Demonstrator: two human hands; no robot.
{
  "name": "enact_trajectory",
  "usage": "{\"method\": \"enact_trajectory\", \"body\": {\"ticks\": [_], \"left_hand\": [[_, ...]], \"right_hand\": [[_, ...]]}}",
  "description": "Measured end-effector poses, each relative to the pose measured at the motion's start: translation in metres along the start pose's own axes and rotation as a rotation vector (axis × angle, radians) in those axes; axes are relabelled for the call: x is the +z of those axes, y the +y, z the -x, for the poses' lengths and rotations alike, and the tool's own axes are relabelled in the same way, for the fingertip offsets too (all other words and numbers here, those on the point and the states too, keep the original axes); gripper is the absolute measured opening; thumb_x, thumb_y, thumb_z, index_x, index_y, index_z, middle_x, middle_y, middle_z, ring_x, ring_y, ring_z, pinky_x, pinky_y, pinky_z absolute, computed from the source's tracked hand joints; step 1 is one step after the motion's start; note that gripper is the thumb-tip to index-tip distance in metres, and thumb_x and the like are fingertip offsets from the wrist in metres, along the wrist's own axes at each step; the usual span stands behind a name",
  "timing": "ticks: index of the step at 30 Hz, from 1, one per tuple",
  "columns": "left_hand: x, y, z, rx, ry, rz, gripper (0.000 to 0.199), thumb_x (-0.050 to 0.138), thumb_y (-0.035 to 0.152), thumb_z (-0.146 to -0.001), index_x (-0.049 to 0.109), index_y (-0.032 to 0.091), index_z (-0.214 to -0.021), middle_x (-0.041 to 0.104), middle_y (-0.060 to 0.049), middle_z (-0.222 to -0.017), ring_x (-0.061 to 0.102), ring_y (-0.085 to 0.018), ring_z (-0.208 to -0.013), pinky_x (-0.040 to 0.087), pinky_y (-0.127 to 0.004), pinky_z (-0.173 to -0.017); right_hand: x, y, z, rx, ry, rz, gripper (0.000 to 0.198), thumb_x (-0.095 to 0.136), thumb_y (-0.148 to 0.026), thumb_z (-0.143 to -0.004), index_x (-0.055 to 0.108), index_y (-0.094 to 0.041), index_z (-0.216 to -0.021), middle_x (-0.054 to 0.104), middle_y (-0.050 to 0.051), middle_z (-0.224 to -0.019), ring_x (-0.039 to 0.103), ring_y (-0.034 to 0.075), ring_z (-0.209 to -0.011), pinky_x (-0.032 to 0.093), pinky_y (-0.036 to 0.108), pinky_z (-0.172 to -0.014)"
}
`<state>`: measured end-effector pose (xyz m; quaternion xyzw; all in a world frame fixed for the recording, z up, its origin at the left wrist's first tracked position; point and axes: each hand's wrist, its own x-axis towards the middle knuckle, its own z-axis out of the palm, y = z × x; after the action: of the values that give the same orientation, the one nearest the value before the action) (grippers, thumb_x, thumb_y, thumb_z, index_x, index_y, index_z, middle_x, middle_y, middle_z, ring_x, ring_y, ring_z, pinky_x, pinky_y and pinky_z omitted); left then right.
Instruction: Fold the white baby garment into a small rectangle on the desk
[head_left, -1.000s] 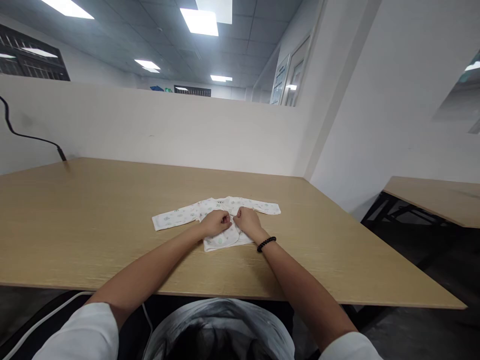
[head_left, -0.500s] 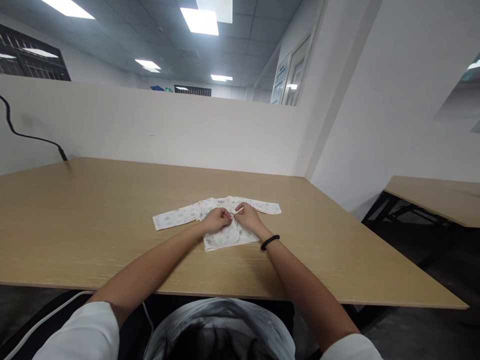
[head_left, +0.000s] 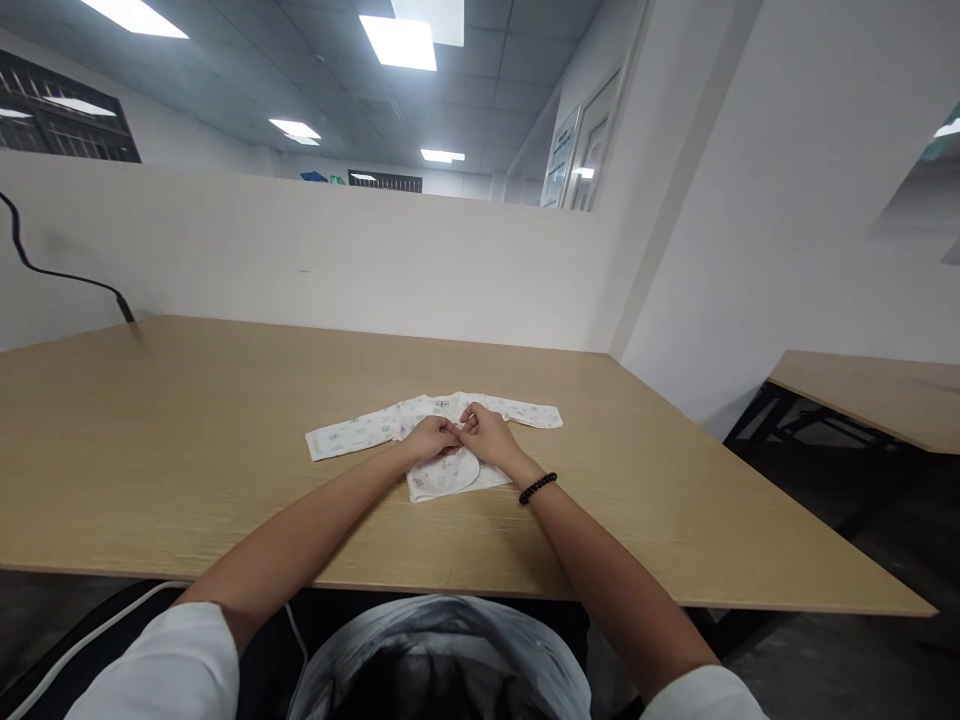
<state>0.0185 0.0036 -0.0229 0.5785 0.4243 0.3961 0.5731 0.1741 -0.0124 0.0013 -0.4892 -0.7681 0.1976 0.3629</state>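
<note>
Where the small white baby shirt [head_left: 360, 432] lay spread flat on the wooden counter [head_left: 187, 420], its printed sleeves stretched out to either side and its rounded hem pointed back toward the person. The garment sat near the middle of the counter, closer to the near edge than to the white partition wall [head_left: 300, 260] behind it.

Both hands met over the chest of the shirt. The left hand [head_left: 431, 438] was curled, knuckles up, its fingertips pinched on the fabric at the front opening. The right hand [head_left: 486, 436] pressed in from the other side, fingers bent and closed on the same spot, so that the two hands touched each other at the fingertips. Whatever small fastening they held between them was too fine to make out. A dark beaded bracelet [head_left: 537, 488] circled the right wrist, resting just past the shirt's hem.

The sleeves lay untouched on either side. A black cable [head_left: 52, 270] hung down the partition at the far left corner of the counter, well apart from the shirt. A second wooden counter [head_left: 870, 395] stood off to the right.
</note>
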Motion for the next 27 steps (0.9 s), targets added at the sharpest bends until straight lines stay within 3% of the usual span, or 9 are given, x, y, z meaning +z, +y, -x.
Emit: {"method": "enact_trajectory", "body": {"ticks": [10,16,27], "left_hand": [[0.003,0.01,0.006,-0.106,0.033,0.116,0.014,0.075,0.005,-0.065,0.062,0.011,-0.066,0.067,-0.003,-0.065,0.062,-0.011,-0.06,0.053,-0.024,-0.068],[0.004,0.009,0.006,-0.096,0.072,0.156,0.018,0.077,0.005,-0.066,0.061,0.011,-0.068,0.067,-0.003,-0.066,0.063,-0.011,-0.063,0.055,-0.024,-0.07],[0.005,0.011,0.008,-0.097,0.033,0.191,0.016,0.073,0.002,-0.069,0.061,0.012,-0.07,0.067,-0.002,-0.067,0.063,-0.01,-0.062,0.054,-0.022,-0.071]], "right_hand": [[-0.006,0.007,-0.009,0.054,-0.008,-0.085,0.019,0.056,-0.001,-0.064,0.059,-0.016,-0.076,0.063,0.0,-0.07,0.06,0.013,-0.065,0.045,0.022,-0.061],[-0.006,0.013,-0.011,0.025,-0.059,-0.128,0.018,0.057,-0.002,-0.065,0.06,-0.015,-0.077,0.064,0.001,-0.071,0.06,0.013,-0.066,0.046,0.022,-0.062],[-0.012,0.02,-0.013,0.127,-0.102,-0.233,0.018,0.06,-0.005,-0.069,0.061,-0.016,-0.082,0.066,0.0,-0.068,0.062,0.014,-0.064,0.043,0.021,-0.057]]}}
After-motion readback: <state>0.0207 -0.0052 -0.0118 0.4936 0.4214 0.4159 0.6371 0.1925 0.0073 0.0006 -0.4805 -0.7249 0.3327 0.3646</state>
